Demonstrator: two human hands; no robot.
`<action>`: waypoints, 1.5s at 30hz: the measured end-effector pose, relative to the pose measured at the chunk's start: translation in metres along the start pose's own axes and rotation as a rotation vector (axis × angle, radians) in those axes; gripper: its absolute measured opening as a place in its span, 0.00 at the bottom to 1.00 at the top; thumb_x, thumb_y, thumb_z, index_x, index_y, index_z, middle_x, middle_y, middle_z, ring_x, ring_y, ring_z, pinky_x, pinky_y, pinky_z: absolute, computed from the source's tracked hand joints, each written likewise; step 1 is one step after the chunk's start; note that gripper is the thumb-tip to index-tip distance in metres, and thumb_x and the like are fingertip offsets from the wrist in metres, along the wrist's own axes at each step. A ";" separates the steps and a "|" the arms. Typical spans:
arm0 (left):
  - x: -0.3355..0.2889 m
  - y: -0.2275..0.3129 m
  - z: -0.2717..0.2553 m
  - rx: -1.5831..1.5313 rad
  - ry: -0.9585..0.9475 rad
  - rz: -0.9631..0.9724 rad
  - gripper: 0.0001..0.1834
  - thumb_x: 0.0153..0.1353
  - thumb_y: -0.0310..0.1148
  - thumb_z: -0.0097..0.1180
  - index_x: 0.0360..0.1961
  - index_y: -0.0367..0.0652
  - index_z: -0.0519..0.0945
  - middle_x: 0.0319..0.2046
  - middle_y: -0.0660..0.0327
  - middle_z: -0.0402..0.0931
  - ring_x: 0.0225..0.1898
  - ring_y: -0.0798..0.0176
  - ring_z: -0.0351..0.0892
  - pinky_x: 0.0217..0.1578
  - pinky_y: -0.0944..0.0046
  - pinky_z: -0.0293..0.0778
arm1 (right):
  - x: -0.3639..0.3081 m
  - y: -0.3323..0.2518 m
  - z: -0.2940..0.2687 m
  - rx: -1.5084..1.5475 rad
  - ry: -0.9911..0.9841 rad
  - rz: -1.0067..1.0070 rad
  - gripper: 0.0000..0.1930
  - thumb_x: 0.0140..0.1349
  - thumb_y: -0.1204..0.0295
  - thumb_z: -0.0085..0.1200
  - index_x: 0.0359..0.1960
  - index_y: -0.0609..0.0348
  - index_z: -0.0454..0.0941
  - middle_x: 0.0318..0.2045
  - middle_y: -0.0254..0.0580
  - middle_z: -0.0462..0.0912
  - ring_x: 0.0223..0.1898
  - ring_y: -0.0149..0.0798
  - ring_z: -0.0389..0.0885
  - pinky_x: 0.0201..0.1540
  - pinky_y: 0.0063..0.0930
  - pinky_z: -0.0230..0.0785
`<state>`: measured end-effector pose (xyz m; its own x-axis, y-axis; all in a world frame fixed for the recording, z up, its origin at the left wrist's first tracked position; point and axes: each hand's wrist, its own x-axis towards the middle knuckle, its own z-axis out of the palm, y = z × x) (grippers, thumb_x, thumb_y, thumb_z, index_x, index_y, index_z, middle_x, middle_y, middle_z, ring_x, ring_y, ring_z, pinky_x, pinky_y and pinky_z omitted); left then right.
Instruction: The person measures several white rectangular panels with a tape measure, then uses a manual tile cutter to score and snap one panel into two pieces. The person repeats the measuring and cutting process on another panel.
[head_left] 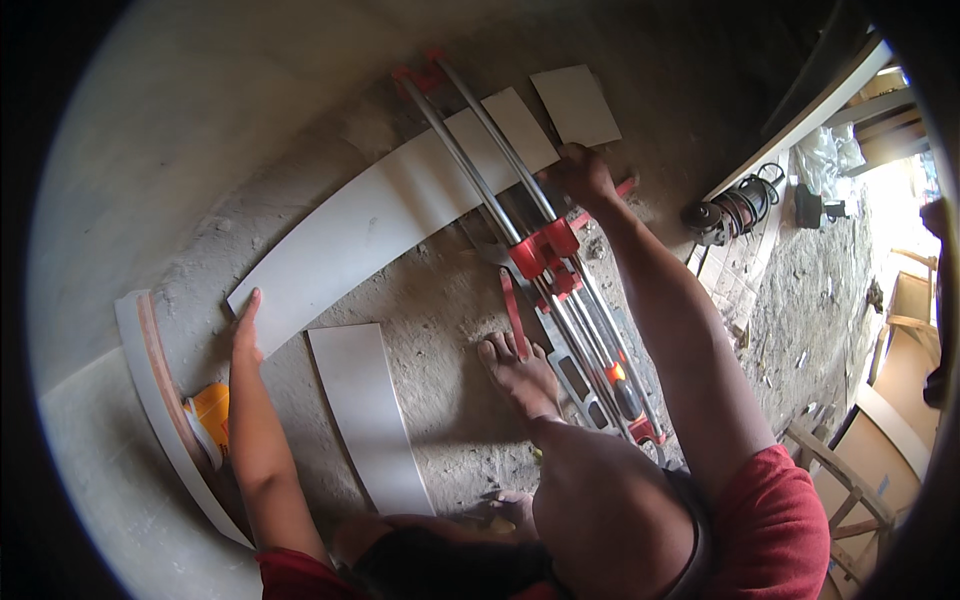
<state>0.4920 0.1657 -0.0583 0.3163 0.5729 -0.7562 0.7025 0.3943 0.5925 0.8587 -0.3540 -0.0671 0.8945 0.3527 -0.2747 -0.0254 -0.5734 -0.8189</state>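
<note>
A long pale tile (pixel 345 245) lies crosswise under the two metal rails of a red and silver tile cutter (pixel 545 250). My left hand (pixel 247 330) grips the tile's left end, fingers along its short edge. At the other end, beyond the rails, my right hand (pixel 582 175) is closed at the tile's near corner; its fingertips are in shadow. The cutter slants from far left toward my knee. An orange and black grip (pixel 624 390) sits between its lower rails, and a red side arm (pixel 512 310) reaches beside my bare foot (pixel 522 375).
A small tile piece (pixel 577 105) lies past my right hand, and another pale tile (pixel 365 410) near my left forearm. A corded power tool (pixel 735 210) rests at right. A yellow container (pixel 210 410) stands by the left wall. Dusty rubble covers the floor (pixel 445 290).
</note>
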 end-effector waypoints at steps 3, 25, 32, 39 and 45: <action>-0.003 0.002 0.002 0.017 -0.015 -0.003 0.49 0.50 0.59 0.64 0.65 0.38 0.62 0.64 0.54 0.62 0.64 0.56 0.62 0.63 0.57 0.58 | 0.005 0.007 0.000 0.157 -0.061 -0.007 0.19 0.47 0.62 0.66 0.39 0.59 0.82 0.33 0.45 0.85 0.37 0.36 0.83 0.41 0.30 0.72; 0.003 -0.007 0.001 0.062 0.099 0.040 0.51 0.46 0.60 0.67 0.63 0.34 0.65 0.62 0.51 0.65 0.61 0.54 0.65 0.62 0.56 0.61 | 0.004 0.005 0.000 0.092 -0.004 0.028 0.20 0.47 0.65 0.68 0.41 0.63 0.80 0.33 0.43 0.85 0.35 0.34 0.82 0.40 0.30 0.72; -0.009 -0.003 0.011 0.044 0.071 0.068 0.47 0.51 0.59 0.63 0.64 0.38 0.64 0.64 0.54 0.62 0.64 0.56 0.62 0.63 0.58 0.57 | -0.006 -0.007 0.003 0.024 0.088 0.106 0.23 0.46 0.64 0.69 0.43 0.62 0.80 0.36 0.48 0.85 0.39 0.39 0.84 0.43 0.31 0.73; -0.003 -0.007 0.007 0.051 0.042 0.061 0.48 0.52 0.60 0.61 0.65 0.39 0.63 0.66 0.54 0.59 0.65 0.55 0.59 0.65 0.58 0.54 | -0.090 -0.033 -0.029 -0.242 0.280 -0.069 0.19 0.53 0.64 0.63 0.44 0.59 0.75 0.41 0.46 0.80 0.43 0.48 0.80 0.46 0.35 0.71; 0.008 -0.011 0.001 0.061 0.070 0.046 0.48 0.51 0.60 0.62 0.65 0.38 0.63 0.65 0.53 0.60 0.65 0.54 0.60 0.64 0.57 0.56 | -0.306 -0.030 -0.093 -0.421 0.143 0.043 0.20 0.54 0.65 0.64 0.45 0.61 0.72 0.36 0.48 0.79 0.41 0.46 0.78 0.44 0.38 0.70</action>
<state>0.4872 0.1646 -0.0712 0.3055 0.6390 -0.7059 0.7264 0.3229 0.6067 0.6270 -0.5131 0.0883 0.9500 0.2330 -0.2078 0.0933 -0.8471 -0.5232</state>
